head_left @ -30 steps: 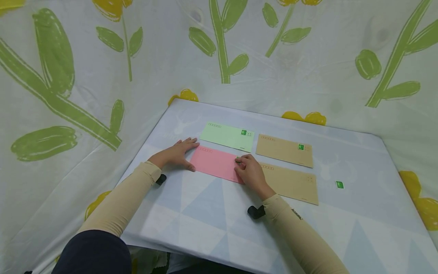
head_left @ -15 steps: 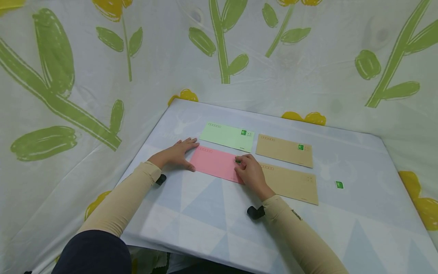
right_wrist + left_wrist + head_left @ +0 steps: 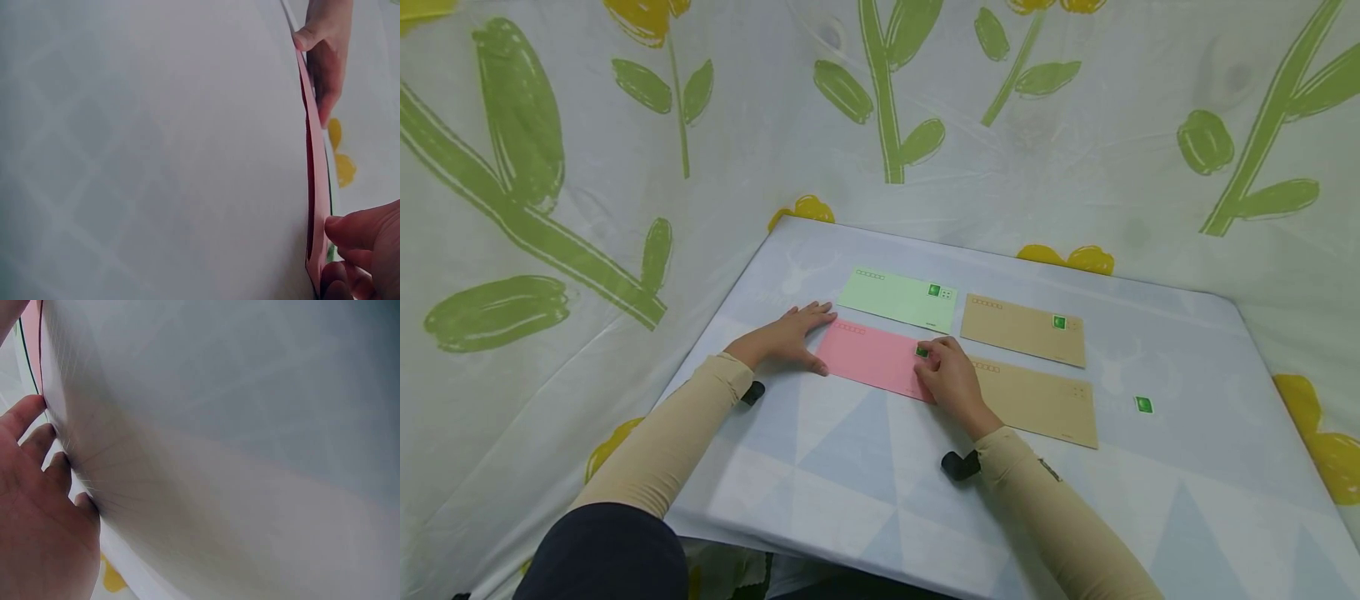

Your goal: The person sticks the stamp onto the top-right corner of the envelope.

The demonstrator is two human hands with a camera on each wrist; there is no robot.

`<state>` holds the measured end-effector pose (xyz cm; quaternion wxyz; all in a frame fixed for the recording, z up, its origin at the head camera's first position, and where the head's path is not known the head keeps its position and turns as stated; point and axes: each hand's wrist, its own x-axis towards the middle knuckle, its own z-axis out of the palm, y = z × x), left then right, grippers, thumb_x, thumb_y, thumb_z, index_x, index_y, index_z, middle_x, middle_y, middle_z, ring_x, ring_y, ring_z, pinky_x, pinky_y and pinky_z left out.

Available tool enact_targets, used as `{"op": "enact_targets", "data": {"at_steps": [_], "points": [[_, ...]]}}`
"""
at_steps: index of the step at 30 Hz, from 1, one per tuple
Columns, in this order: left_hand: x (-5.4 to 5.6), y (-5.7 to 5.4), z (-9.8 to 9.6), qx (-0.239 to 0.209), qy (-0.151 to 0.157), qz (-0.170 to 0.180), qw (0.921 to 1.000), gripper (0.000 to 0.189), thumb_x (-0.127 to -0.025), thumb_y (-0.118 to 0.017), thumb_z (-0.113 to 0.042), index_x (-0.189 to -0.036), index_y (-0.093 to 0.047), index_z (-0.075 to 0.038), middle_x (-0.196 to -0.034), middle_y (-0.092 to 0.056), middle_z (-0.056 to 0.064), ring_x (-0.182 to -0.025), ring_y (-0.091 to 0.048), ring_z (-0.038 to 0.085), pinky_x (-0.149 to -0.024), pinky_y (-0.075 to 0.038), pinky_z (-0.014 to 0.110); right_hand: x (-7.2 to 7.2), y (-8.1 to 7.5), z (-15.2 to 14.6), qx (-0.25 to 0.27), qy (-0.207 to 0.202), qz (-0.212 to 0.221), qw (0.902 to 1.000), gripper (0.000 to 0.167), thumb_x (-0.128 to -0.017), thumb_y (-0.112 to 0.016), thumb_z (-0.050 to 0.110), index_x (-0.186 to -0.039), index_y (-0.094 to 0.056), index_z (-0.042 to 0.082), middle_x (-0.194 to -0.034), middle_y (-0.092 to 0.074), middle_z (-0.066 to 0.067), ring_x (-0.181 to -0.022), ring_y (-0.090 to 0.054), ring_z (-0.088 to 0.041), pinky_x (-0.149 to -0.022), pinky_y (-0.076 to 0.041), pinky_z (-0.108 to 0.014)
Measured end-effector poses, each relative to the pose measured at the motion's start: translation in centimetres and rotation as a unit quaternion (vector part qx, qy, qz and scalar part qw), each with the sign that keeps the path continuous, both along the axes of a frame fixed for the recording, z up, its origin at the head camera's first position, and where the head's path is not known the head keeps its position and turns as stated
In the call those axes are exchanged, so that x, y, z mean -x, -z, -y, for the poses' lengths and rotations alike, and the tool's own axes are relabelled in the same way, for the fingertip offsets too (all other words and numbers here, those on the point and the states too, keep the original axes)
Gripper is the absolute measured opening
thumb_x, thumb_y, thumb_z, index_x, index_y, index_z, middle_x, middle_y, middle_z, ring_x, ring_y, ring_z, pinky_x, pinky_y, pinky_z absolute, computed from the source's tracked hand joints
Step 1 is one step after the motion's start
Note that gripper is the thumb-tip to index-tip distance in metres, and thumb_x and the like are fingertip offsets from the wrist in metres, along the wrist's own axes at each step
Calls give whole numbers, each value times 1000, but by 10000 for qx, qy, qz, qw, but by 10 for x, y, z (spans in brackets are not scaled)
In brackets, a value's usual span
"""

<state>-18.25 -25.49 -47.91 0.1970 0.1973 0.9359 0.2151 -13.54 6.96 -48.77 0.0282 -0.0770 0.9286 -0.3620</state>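
At the right end of the pink envelope (image 3: pixel 876 360), my right hand (image 3: pixel 953 377) pinches a small green stamp (image 3: pixel 922 352) at its right edge, over the upper right corner. In the right wrist view the thumb and curled fingers (image 3: pixel 353 228) are close to the envelope, and only a green sliver of the stamp (image 3: pixel 330 252) shows. My left hand (image 3: pixel 786 337) lies spread at the envelope's left end, thumb and fingertips at its edge. The left wrist view shows that hand (image 3: pixel 47 494) with fingertips down on the tablecloth.
Behind lies a light green envelope (image 3: pixel 891 300) bearing a stamp. To the right are a brown envelope (image 3: pixel 1018 330) with a stamp and a nearer brown envelope (image 3: pixel 1037 402) without one, partly behind my right hand. A loose green stamp (image 3: pixel 1144 405) lies farther right on the table.
The stamp at my right fingertips tips flatter toward the pink envelope, and more of its green face shows. Both hands stay almost in place.
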Motion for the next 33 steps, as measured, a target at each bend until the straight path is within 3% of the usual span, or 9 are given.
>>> {"op": "enact_targets", "data": {"at_steps": [16, 33], "points": [[-2, -4, -1, -11, -11, 49, 10000, 110, -76, -89, -46, -161, -29, -11, -171, -12, 7, -157, -1, 28, -127, 3, 46, 2, 2, 1, -255, -96, 36, 9996, 39, -95, -71, 22, -131, -70, 7, -129, -58, -9, -103, -60, -24, -81, -55, -34], [-3, -7, -2, -72, 36, 28, 10000, 111, -75, -90, -46, -160, -30, -8, -170, -13, 10, -157, -2, 29, -127, 2, 48, 0, 1, 0, -193, -119, -56, 9997, 39, -94, -71, 21, -130, -70, 6, -128, -59, -9, -100, -60, -24, -80, -54, -36]]}}
